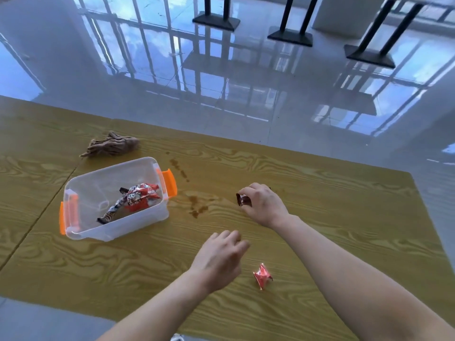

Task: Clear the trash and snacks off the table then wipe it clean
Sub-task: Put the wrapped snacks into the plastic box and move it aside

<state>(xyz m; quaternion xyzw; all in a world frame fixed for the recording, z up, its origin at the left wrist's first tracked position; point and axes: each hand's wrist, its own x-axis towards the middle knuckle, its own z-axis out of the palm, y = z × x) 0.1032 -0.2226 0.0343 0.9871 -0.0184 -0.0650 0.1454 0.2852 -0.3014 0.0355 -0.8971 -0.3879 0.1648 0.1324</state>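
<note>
Head view, sole entry.

Item 1: right hand [264,204], pinched on a small dark wrapper [243,200] at table level, right of centre. I judge this piece is next for the bin.

Item 2: clear plastic bin [81,193] with orange latches, lying to the left of the held wrapper and slightly nearer me. Its long axis runs from near-left to far-right, and its right latch end faces my right hand. Already inside: a crumpled red-and-silver packet [138,198]. The coming move turns on a leftward carry over the open rim.

Item 3: left hand [220,254], palm down, fingers loosely curled, holding nothing that I can see. It sits between the bin and the next item and is the nearer hand to both.

Item 4: small red wrapper [262,276], crumpled, loose on the table [344,217] just right of my left hand, near the front edge. Not yet cleared.

Item 5: brown spill marks [197,205], a blotch and a dotted trail, lying directly between the bin and my right hand. A low carry could drag the wrapper through them, I think.

Item 6: brown cloth [112,144], bunched, beyond the bin at the far left, well apart from both hands. Wiping not yet begun.
</note>
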